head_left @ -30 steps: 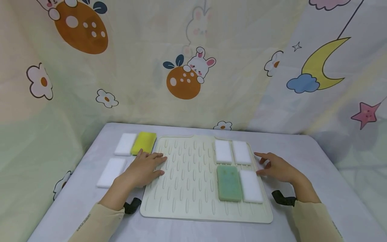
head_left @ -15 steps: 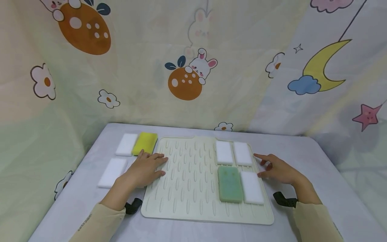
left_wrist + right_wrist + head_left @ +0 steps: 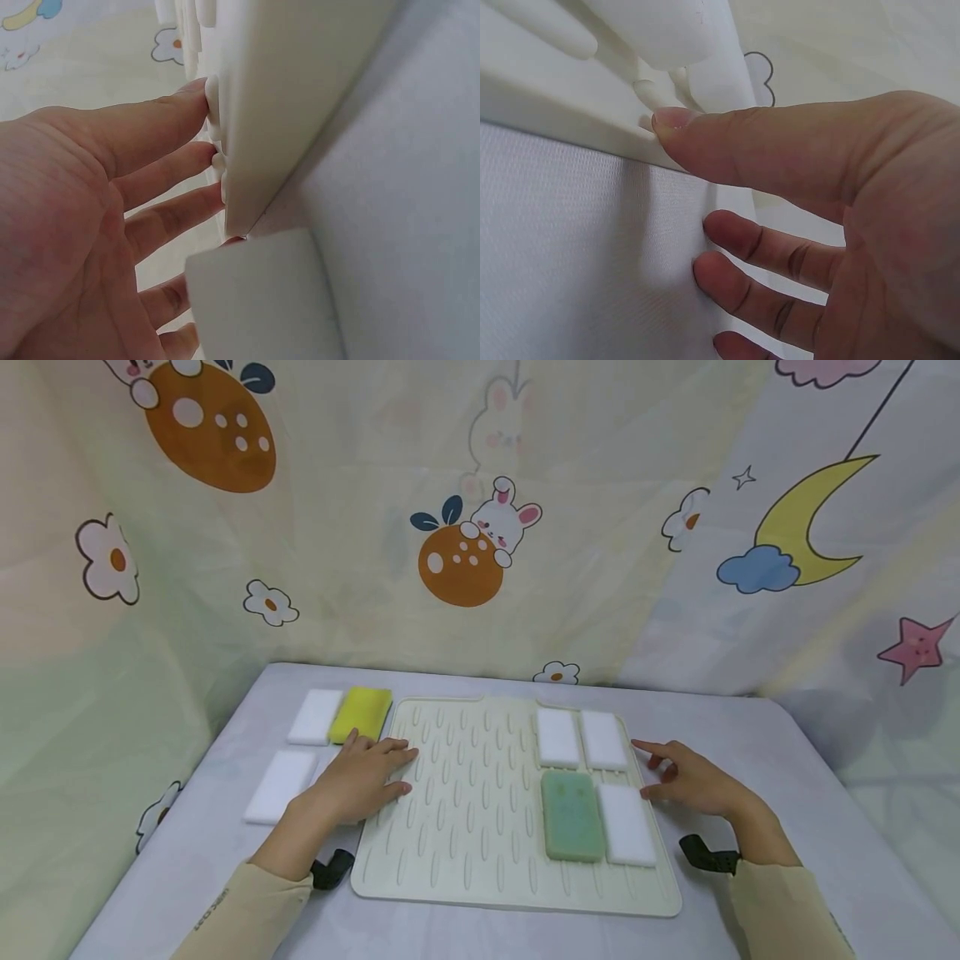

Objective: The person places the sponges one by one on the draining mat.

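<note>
Plainly, the left hand lies with fingers apart over one edge of the cream mat on the table, while the right hand puts its thumb to the opposite edge, its grip parted too, forefinger stretched.

The thumb of the right hand lies along the edge of a cream mat, its tip touching the rim beside a raised ridge, while the fingers are slightly bent and spread just outside that edge, over the white cloth of the table; whether their tips touch the cloth is unclear. Inside the mat's edge, near the thumb tip, sits a blurred white block. Beyond the mat's far end hangs a pale backdrop with a dark curved outline.
</note>
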A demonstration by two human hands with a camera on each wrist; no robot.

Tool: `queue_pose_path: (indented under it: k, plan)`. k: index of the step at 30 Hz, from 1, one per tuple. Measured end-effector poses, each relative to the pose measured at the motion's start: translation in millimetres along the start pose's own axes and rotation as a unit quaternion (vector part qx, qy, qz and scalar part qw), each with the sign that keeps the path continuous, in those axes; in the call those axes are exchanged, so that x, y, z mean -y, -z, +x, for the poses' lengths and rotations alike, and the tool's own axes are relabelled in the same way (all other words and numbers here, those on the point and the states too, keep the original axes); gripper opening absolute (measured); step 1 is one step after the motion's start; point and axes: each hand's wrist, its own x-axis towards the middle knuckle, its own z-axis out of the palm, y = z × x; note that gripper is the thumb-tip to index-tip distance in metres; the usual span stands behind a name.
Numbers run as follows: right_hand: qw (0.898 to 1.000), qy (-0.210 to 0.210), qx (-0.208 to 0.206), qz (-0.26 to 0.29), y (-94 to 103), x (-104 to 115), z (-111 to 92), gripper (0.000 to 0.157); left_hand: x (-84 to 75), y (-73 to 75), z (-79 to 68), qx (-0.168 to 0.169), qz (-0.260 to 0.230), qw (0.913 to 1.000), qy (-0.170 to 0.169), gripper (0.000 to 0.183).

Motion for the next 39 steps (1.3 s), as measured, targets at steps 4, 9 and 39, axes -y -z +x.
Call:
queue_pose_path:
  k: [4, 9, 39]
  plan:
    - [1.0, 0.001, 0.0, 0.002, -0.6, -1.3, 0.6, 0.087, 1.1, -1.7, 0.5, 0.0, -0.002, 1.0, 0.0, 0.059]
    - [1.0, 0.001, 0.001, 0.002, -0.6, -1.3, 0.9, 0.087, 1.2, -2.1, 0.8, 0.001, -0.002, 1.0, 0.001, 0.059]
    - [1.0, 0.007, 0.012, 0.017, -2.6, -3.1, 2.7, 0.081, -2.1, 2.6, -0.8, 0.001, 0.002, 1.0, 0.004, 0.058]
